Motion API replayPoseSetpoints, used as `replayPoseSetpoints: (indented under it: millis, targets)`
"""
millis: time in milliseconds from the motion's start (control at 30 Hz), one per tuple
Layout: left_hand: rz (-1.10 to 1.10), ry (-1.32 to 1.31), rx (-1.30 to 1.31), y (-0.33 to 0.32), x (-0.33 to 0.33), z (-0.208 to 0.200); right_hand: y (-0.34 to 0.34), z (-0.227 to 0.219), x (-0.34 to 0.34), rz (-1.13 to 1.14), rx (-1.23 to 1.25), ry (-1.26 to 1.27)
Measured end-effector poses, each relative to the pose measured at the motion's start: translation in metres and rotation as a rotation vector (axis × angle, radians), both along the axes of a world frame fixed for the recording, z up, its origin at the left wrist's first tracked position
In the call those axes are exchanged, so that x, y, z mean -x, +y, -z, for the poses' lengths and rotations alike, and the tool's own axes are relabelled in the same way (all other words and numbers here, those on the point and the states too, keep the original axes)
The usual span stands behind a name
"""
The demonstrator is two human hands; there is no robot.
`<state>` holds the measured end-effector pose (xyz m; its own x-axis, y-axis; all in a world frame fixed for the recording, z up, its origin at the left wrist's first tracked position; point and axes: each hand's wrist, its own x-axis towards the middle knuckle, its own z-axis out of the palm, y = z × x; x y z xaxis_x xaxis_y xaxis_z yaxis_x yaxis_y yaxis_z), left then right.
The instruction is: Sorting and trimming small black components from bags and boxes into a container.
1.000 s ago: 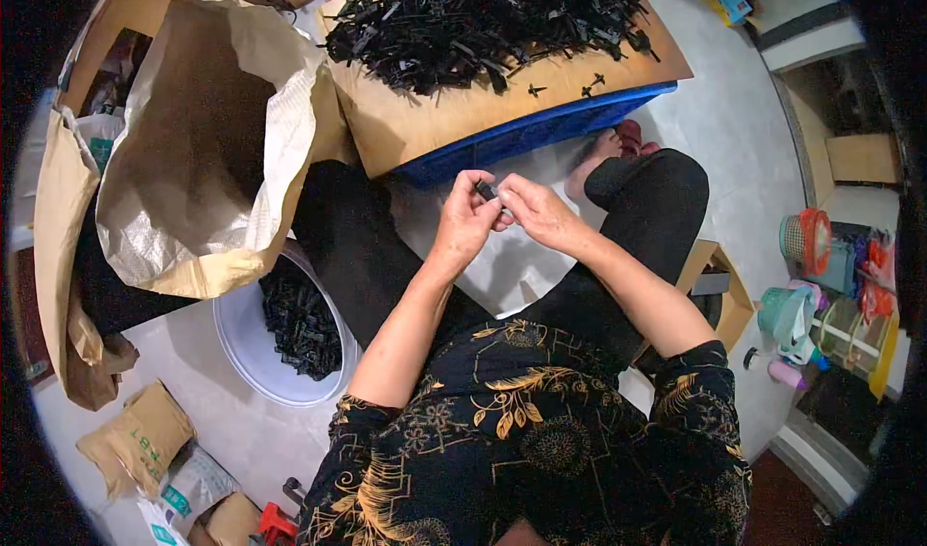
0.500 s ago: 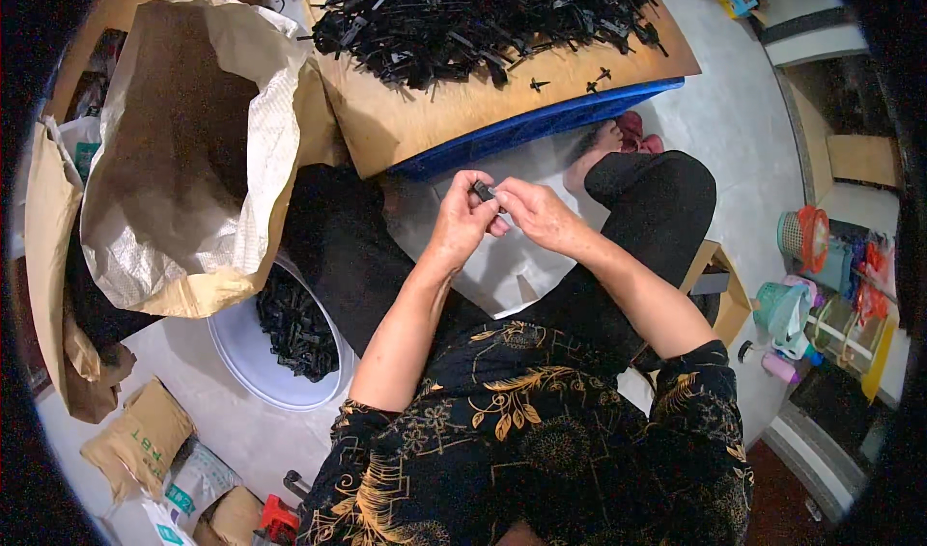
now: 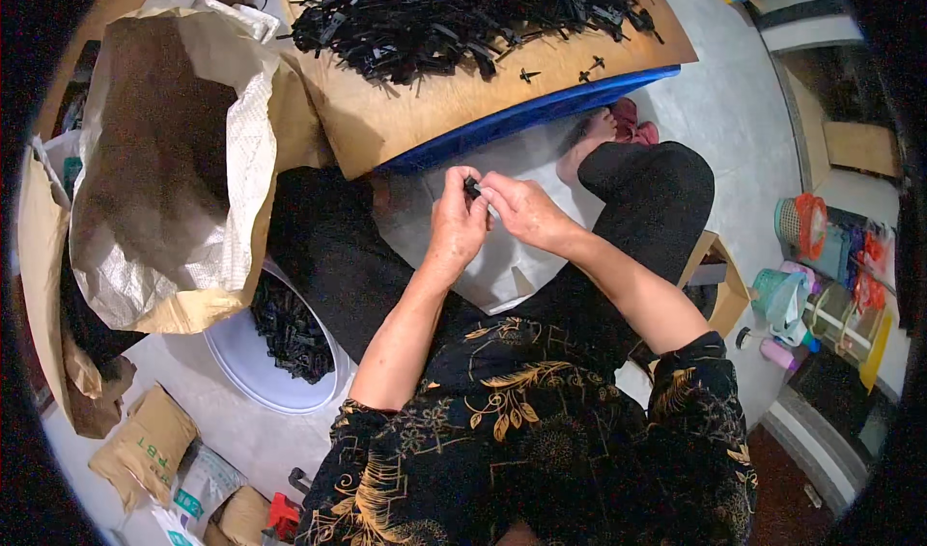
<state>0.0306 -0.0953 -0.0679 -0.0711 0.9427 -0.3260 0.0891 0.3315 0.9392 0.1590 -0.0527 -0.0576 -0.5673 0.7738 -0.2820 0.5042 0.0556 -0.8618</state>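
Observation:
My left hand (image 3: 457, 227) is closed around a small black plastic part (image 3: 471, 187), pinched between thumb and fingers above my lap. Against it, my right hand (image 3: 526, 210) is also closed, its thumb and fingertips gripping the part's near side. Fingers cover most of the part, so its full shape is hidden. Beyond my hands, a heap of thin black plastic pieces (image 3: 435, 25) lies on a wooden board (image 3: 377, 121). Three loose black pieces (image 3: 584, 77) lie apart near the board's front edge.
At left stands a large open paper sack (image 3: 253, 150) with a white woven lining. A white basin (image 3: 224, 358) beside my leg holds black parts (image 3: 290, 329). Blue material (image 3: 541, 112) shows under the board. Filled brown bags (image 3: 145, 445) lie lower left; an open carton (image 3: 729, 300) stands right.
Both hands stay together on the black part, which has turned slightly as my fingers shift. The surroundings appear moved slightly up and left at the top of the view.

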Motion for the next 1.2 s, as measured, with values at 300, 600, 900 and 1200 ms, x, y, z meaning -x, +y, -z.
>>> replayPoseSetpoints:
  millis: [300, 600, 900, 1200]
  targets:
    - [-0.082, 0.238, -0.139, 0.000, -0.002, 0.004, 0.000, 0.019, 0.001, 0.038, -0.214, 0.077]
    - [-0.129, -0.638, -0.113, -0.008, 0.019, -0.031, -0.002, -0.020, -0.012, 0.232, 0.296, 0.320]
    - [-0.027, -0.544, -0.090, -0.021, 0.015, -0.039, -0.016, -0.028, -0.014, 0.088, 0.045, 0.356]
    - [0.012, -0.490, -0.025, -0.024, 0.011, -0.036, -0.020, -0.028, -0.018, 0.024, -0.043, 0.259]
